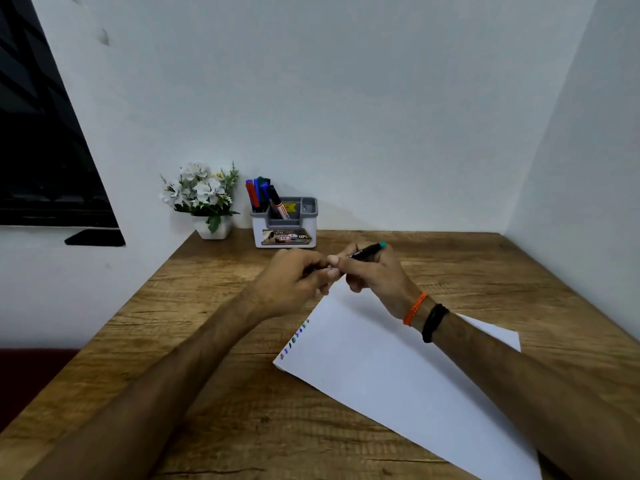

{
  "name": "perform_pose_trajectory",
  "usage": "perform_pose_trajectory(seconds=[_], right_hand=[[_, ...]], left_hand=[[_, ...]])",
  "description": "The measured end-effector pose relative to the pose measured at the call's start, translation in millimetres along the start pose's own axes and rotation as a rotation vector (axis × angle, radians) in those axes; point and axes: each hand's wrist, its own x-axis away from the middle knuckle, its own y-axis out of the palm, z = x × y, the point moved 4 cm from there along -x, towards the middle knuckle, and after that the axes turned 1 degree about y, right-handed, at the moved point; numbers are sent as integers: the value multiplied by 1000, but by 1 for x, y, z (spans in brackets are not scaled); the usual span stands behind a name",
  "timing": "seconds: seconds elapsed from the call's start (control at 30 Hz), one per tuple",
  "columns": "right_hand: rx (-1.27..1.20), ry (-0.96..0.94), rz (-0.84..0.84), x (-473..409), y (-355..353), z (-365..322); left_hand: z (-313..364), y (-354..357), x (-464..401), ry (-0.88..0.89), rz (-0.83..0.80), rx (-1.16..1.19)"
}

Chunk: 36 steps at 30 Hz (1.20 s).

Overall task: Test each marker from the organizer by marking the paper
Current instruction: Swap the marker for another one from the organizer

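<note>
My right hand (375, 271) grips a thin black marker with a teal end (367, 250), held above the far corner of the white paper (398, 368). My left hand (294, 278) meets it at the marker's near end, fingers curled round that end; whether a cap is there is hidden. A short row of small coloured marks (294, 337) runs along the paper's left edge. The grey and white organizer (283, 233) stands at the back of the desk with several markers (259, 194) upright in it.
A white pot of artificial flowers (207, 202) stands left of the organizer, against the wall. The wooden desk (173, 341) sits in a corner, walls behind and to the right. A dark window frame (41, 150) is at the left.
</note>
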Motion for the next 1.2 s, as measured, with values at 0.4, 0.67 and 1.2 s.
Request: perform_pose_trajectory(seconds=[0.4,0.67,1.2], right_hand=[[-260,69,-146,5,3,12],[-258,55,-156,7,-1,13],[-161,122,-163,-10,-5,10]], left_hand=[[10,13,11,218,130,-126],[1,17,14,124,96,-39],[-37,-1,12,-126,-113,-30]])
